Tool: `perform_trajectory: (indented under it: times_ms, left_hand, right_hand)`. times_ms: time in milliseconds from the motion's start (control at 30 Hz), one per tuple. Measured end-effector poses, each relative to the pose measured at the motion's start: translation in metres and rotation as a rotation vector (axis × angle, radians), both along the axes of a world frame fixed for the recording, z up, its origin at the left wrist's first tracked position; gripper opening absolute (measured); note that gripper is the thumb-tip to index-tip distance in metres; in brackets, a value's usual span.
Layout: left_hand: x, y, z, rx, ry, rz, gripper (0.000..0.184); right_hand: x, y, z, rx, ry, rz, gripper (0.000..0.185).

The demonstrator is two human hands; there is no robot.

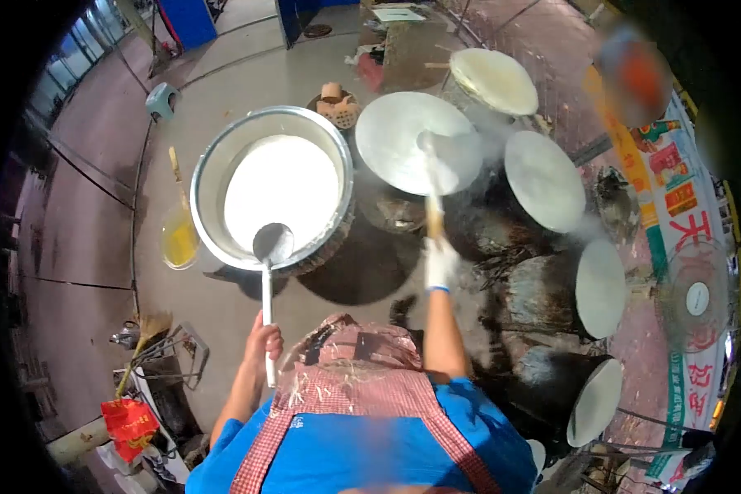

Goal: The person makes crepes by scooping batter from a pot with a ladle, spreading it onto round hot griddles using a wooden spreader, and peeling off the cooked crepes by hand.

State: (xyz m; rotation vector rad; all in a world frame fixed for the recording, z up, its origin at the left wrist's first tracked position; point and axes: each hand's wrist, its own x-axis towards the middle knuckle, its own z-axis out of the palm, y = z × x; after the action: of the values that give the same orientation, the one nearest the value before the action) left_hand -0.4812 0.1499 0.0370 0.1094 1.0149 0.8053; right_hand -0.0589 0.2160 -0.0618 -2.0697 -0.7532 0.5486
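Observation:
My left hand (263, 339) is wrapped round the pale handle of a metal ladle (273, 242). The ladle's bowl rests over the near rim of a large metal basin (347, 177) holding white batter (281, 191). In a white glove, my right hand (442, 264) grips a wooden-handled spatula (435, 216). Its head lies over a round griddle (391, 136) coated with a thin pale layer; steam and motion blur hide the exact shape of the head.
More round pale-topped griddles (545, 181) curve down my right side on sooty drum stoves (543, 292), with steam rising. Left of the basin stands a tub of yellow liquid (179, 243) with a brush (174, 165). A printed banner (675, 189) borders the right; a stool (162, 100) stands far left.

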Motion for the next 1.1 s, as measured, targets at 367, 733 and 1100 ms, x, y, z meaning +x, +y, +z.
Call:
perform_trajectory:
  times_ms: [367, 733, 1100]
  left_hand:
    - [0.025, -0.004, -0.025, -0.225, -0.716, 0.146, 0.029]
    - [0.048, 0.013, -0.038, -0.402, -0.628, 0.116, 0.022]
    - [0.103, 0.062, -0.023, -0.439, -0.258, 0.01, 0.026]
  right_hand:
    - [0.044, 0.021, 0.079, -0.102, -0.174, 0.105, 0.034]
    - [0.098, 0.05, 0.075, -0.079, -0.235, 0.116, 0.035]
    - [0.14, 0.066, 0.07, -0.153, -0.24, 0.174, 0.036]
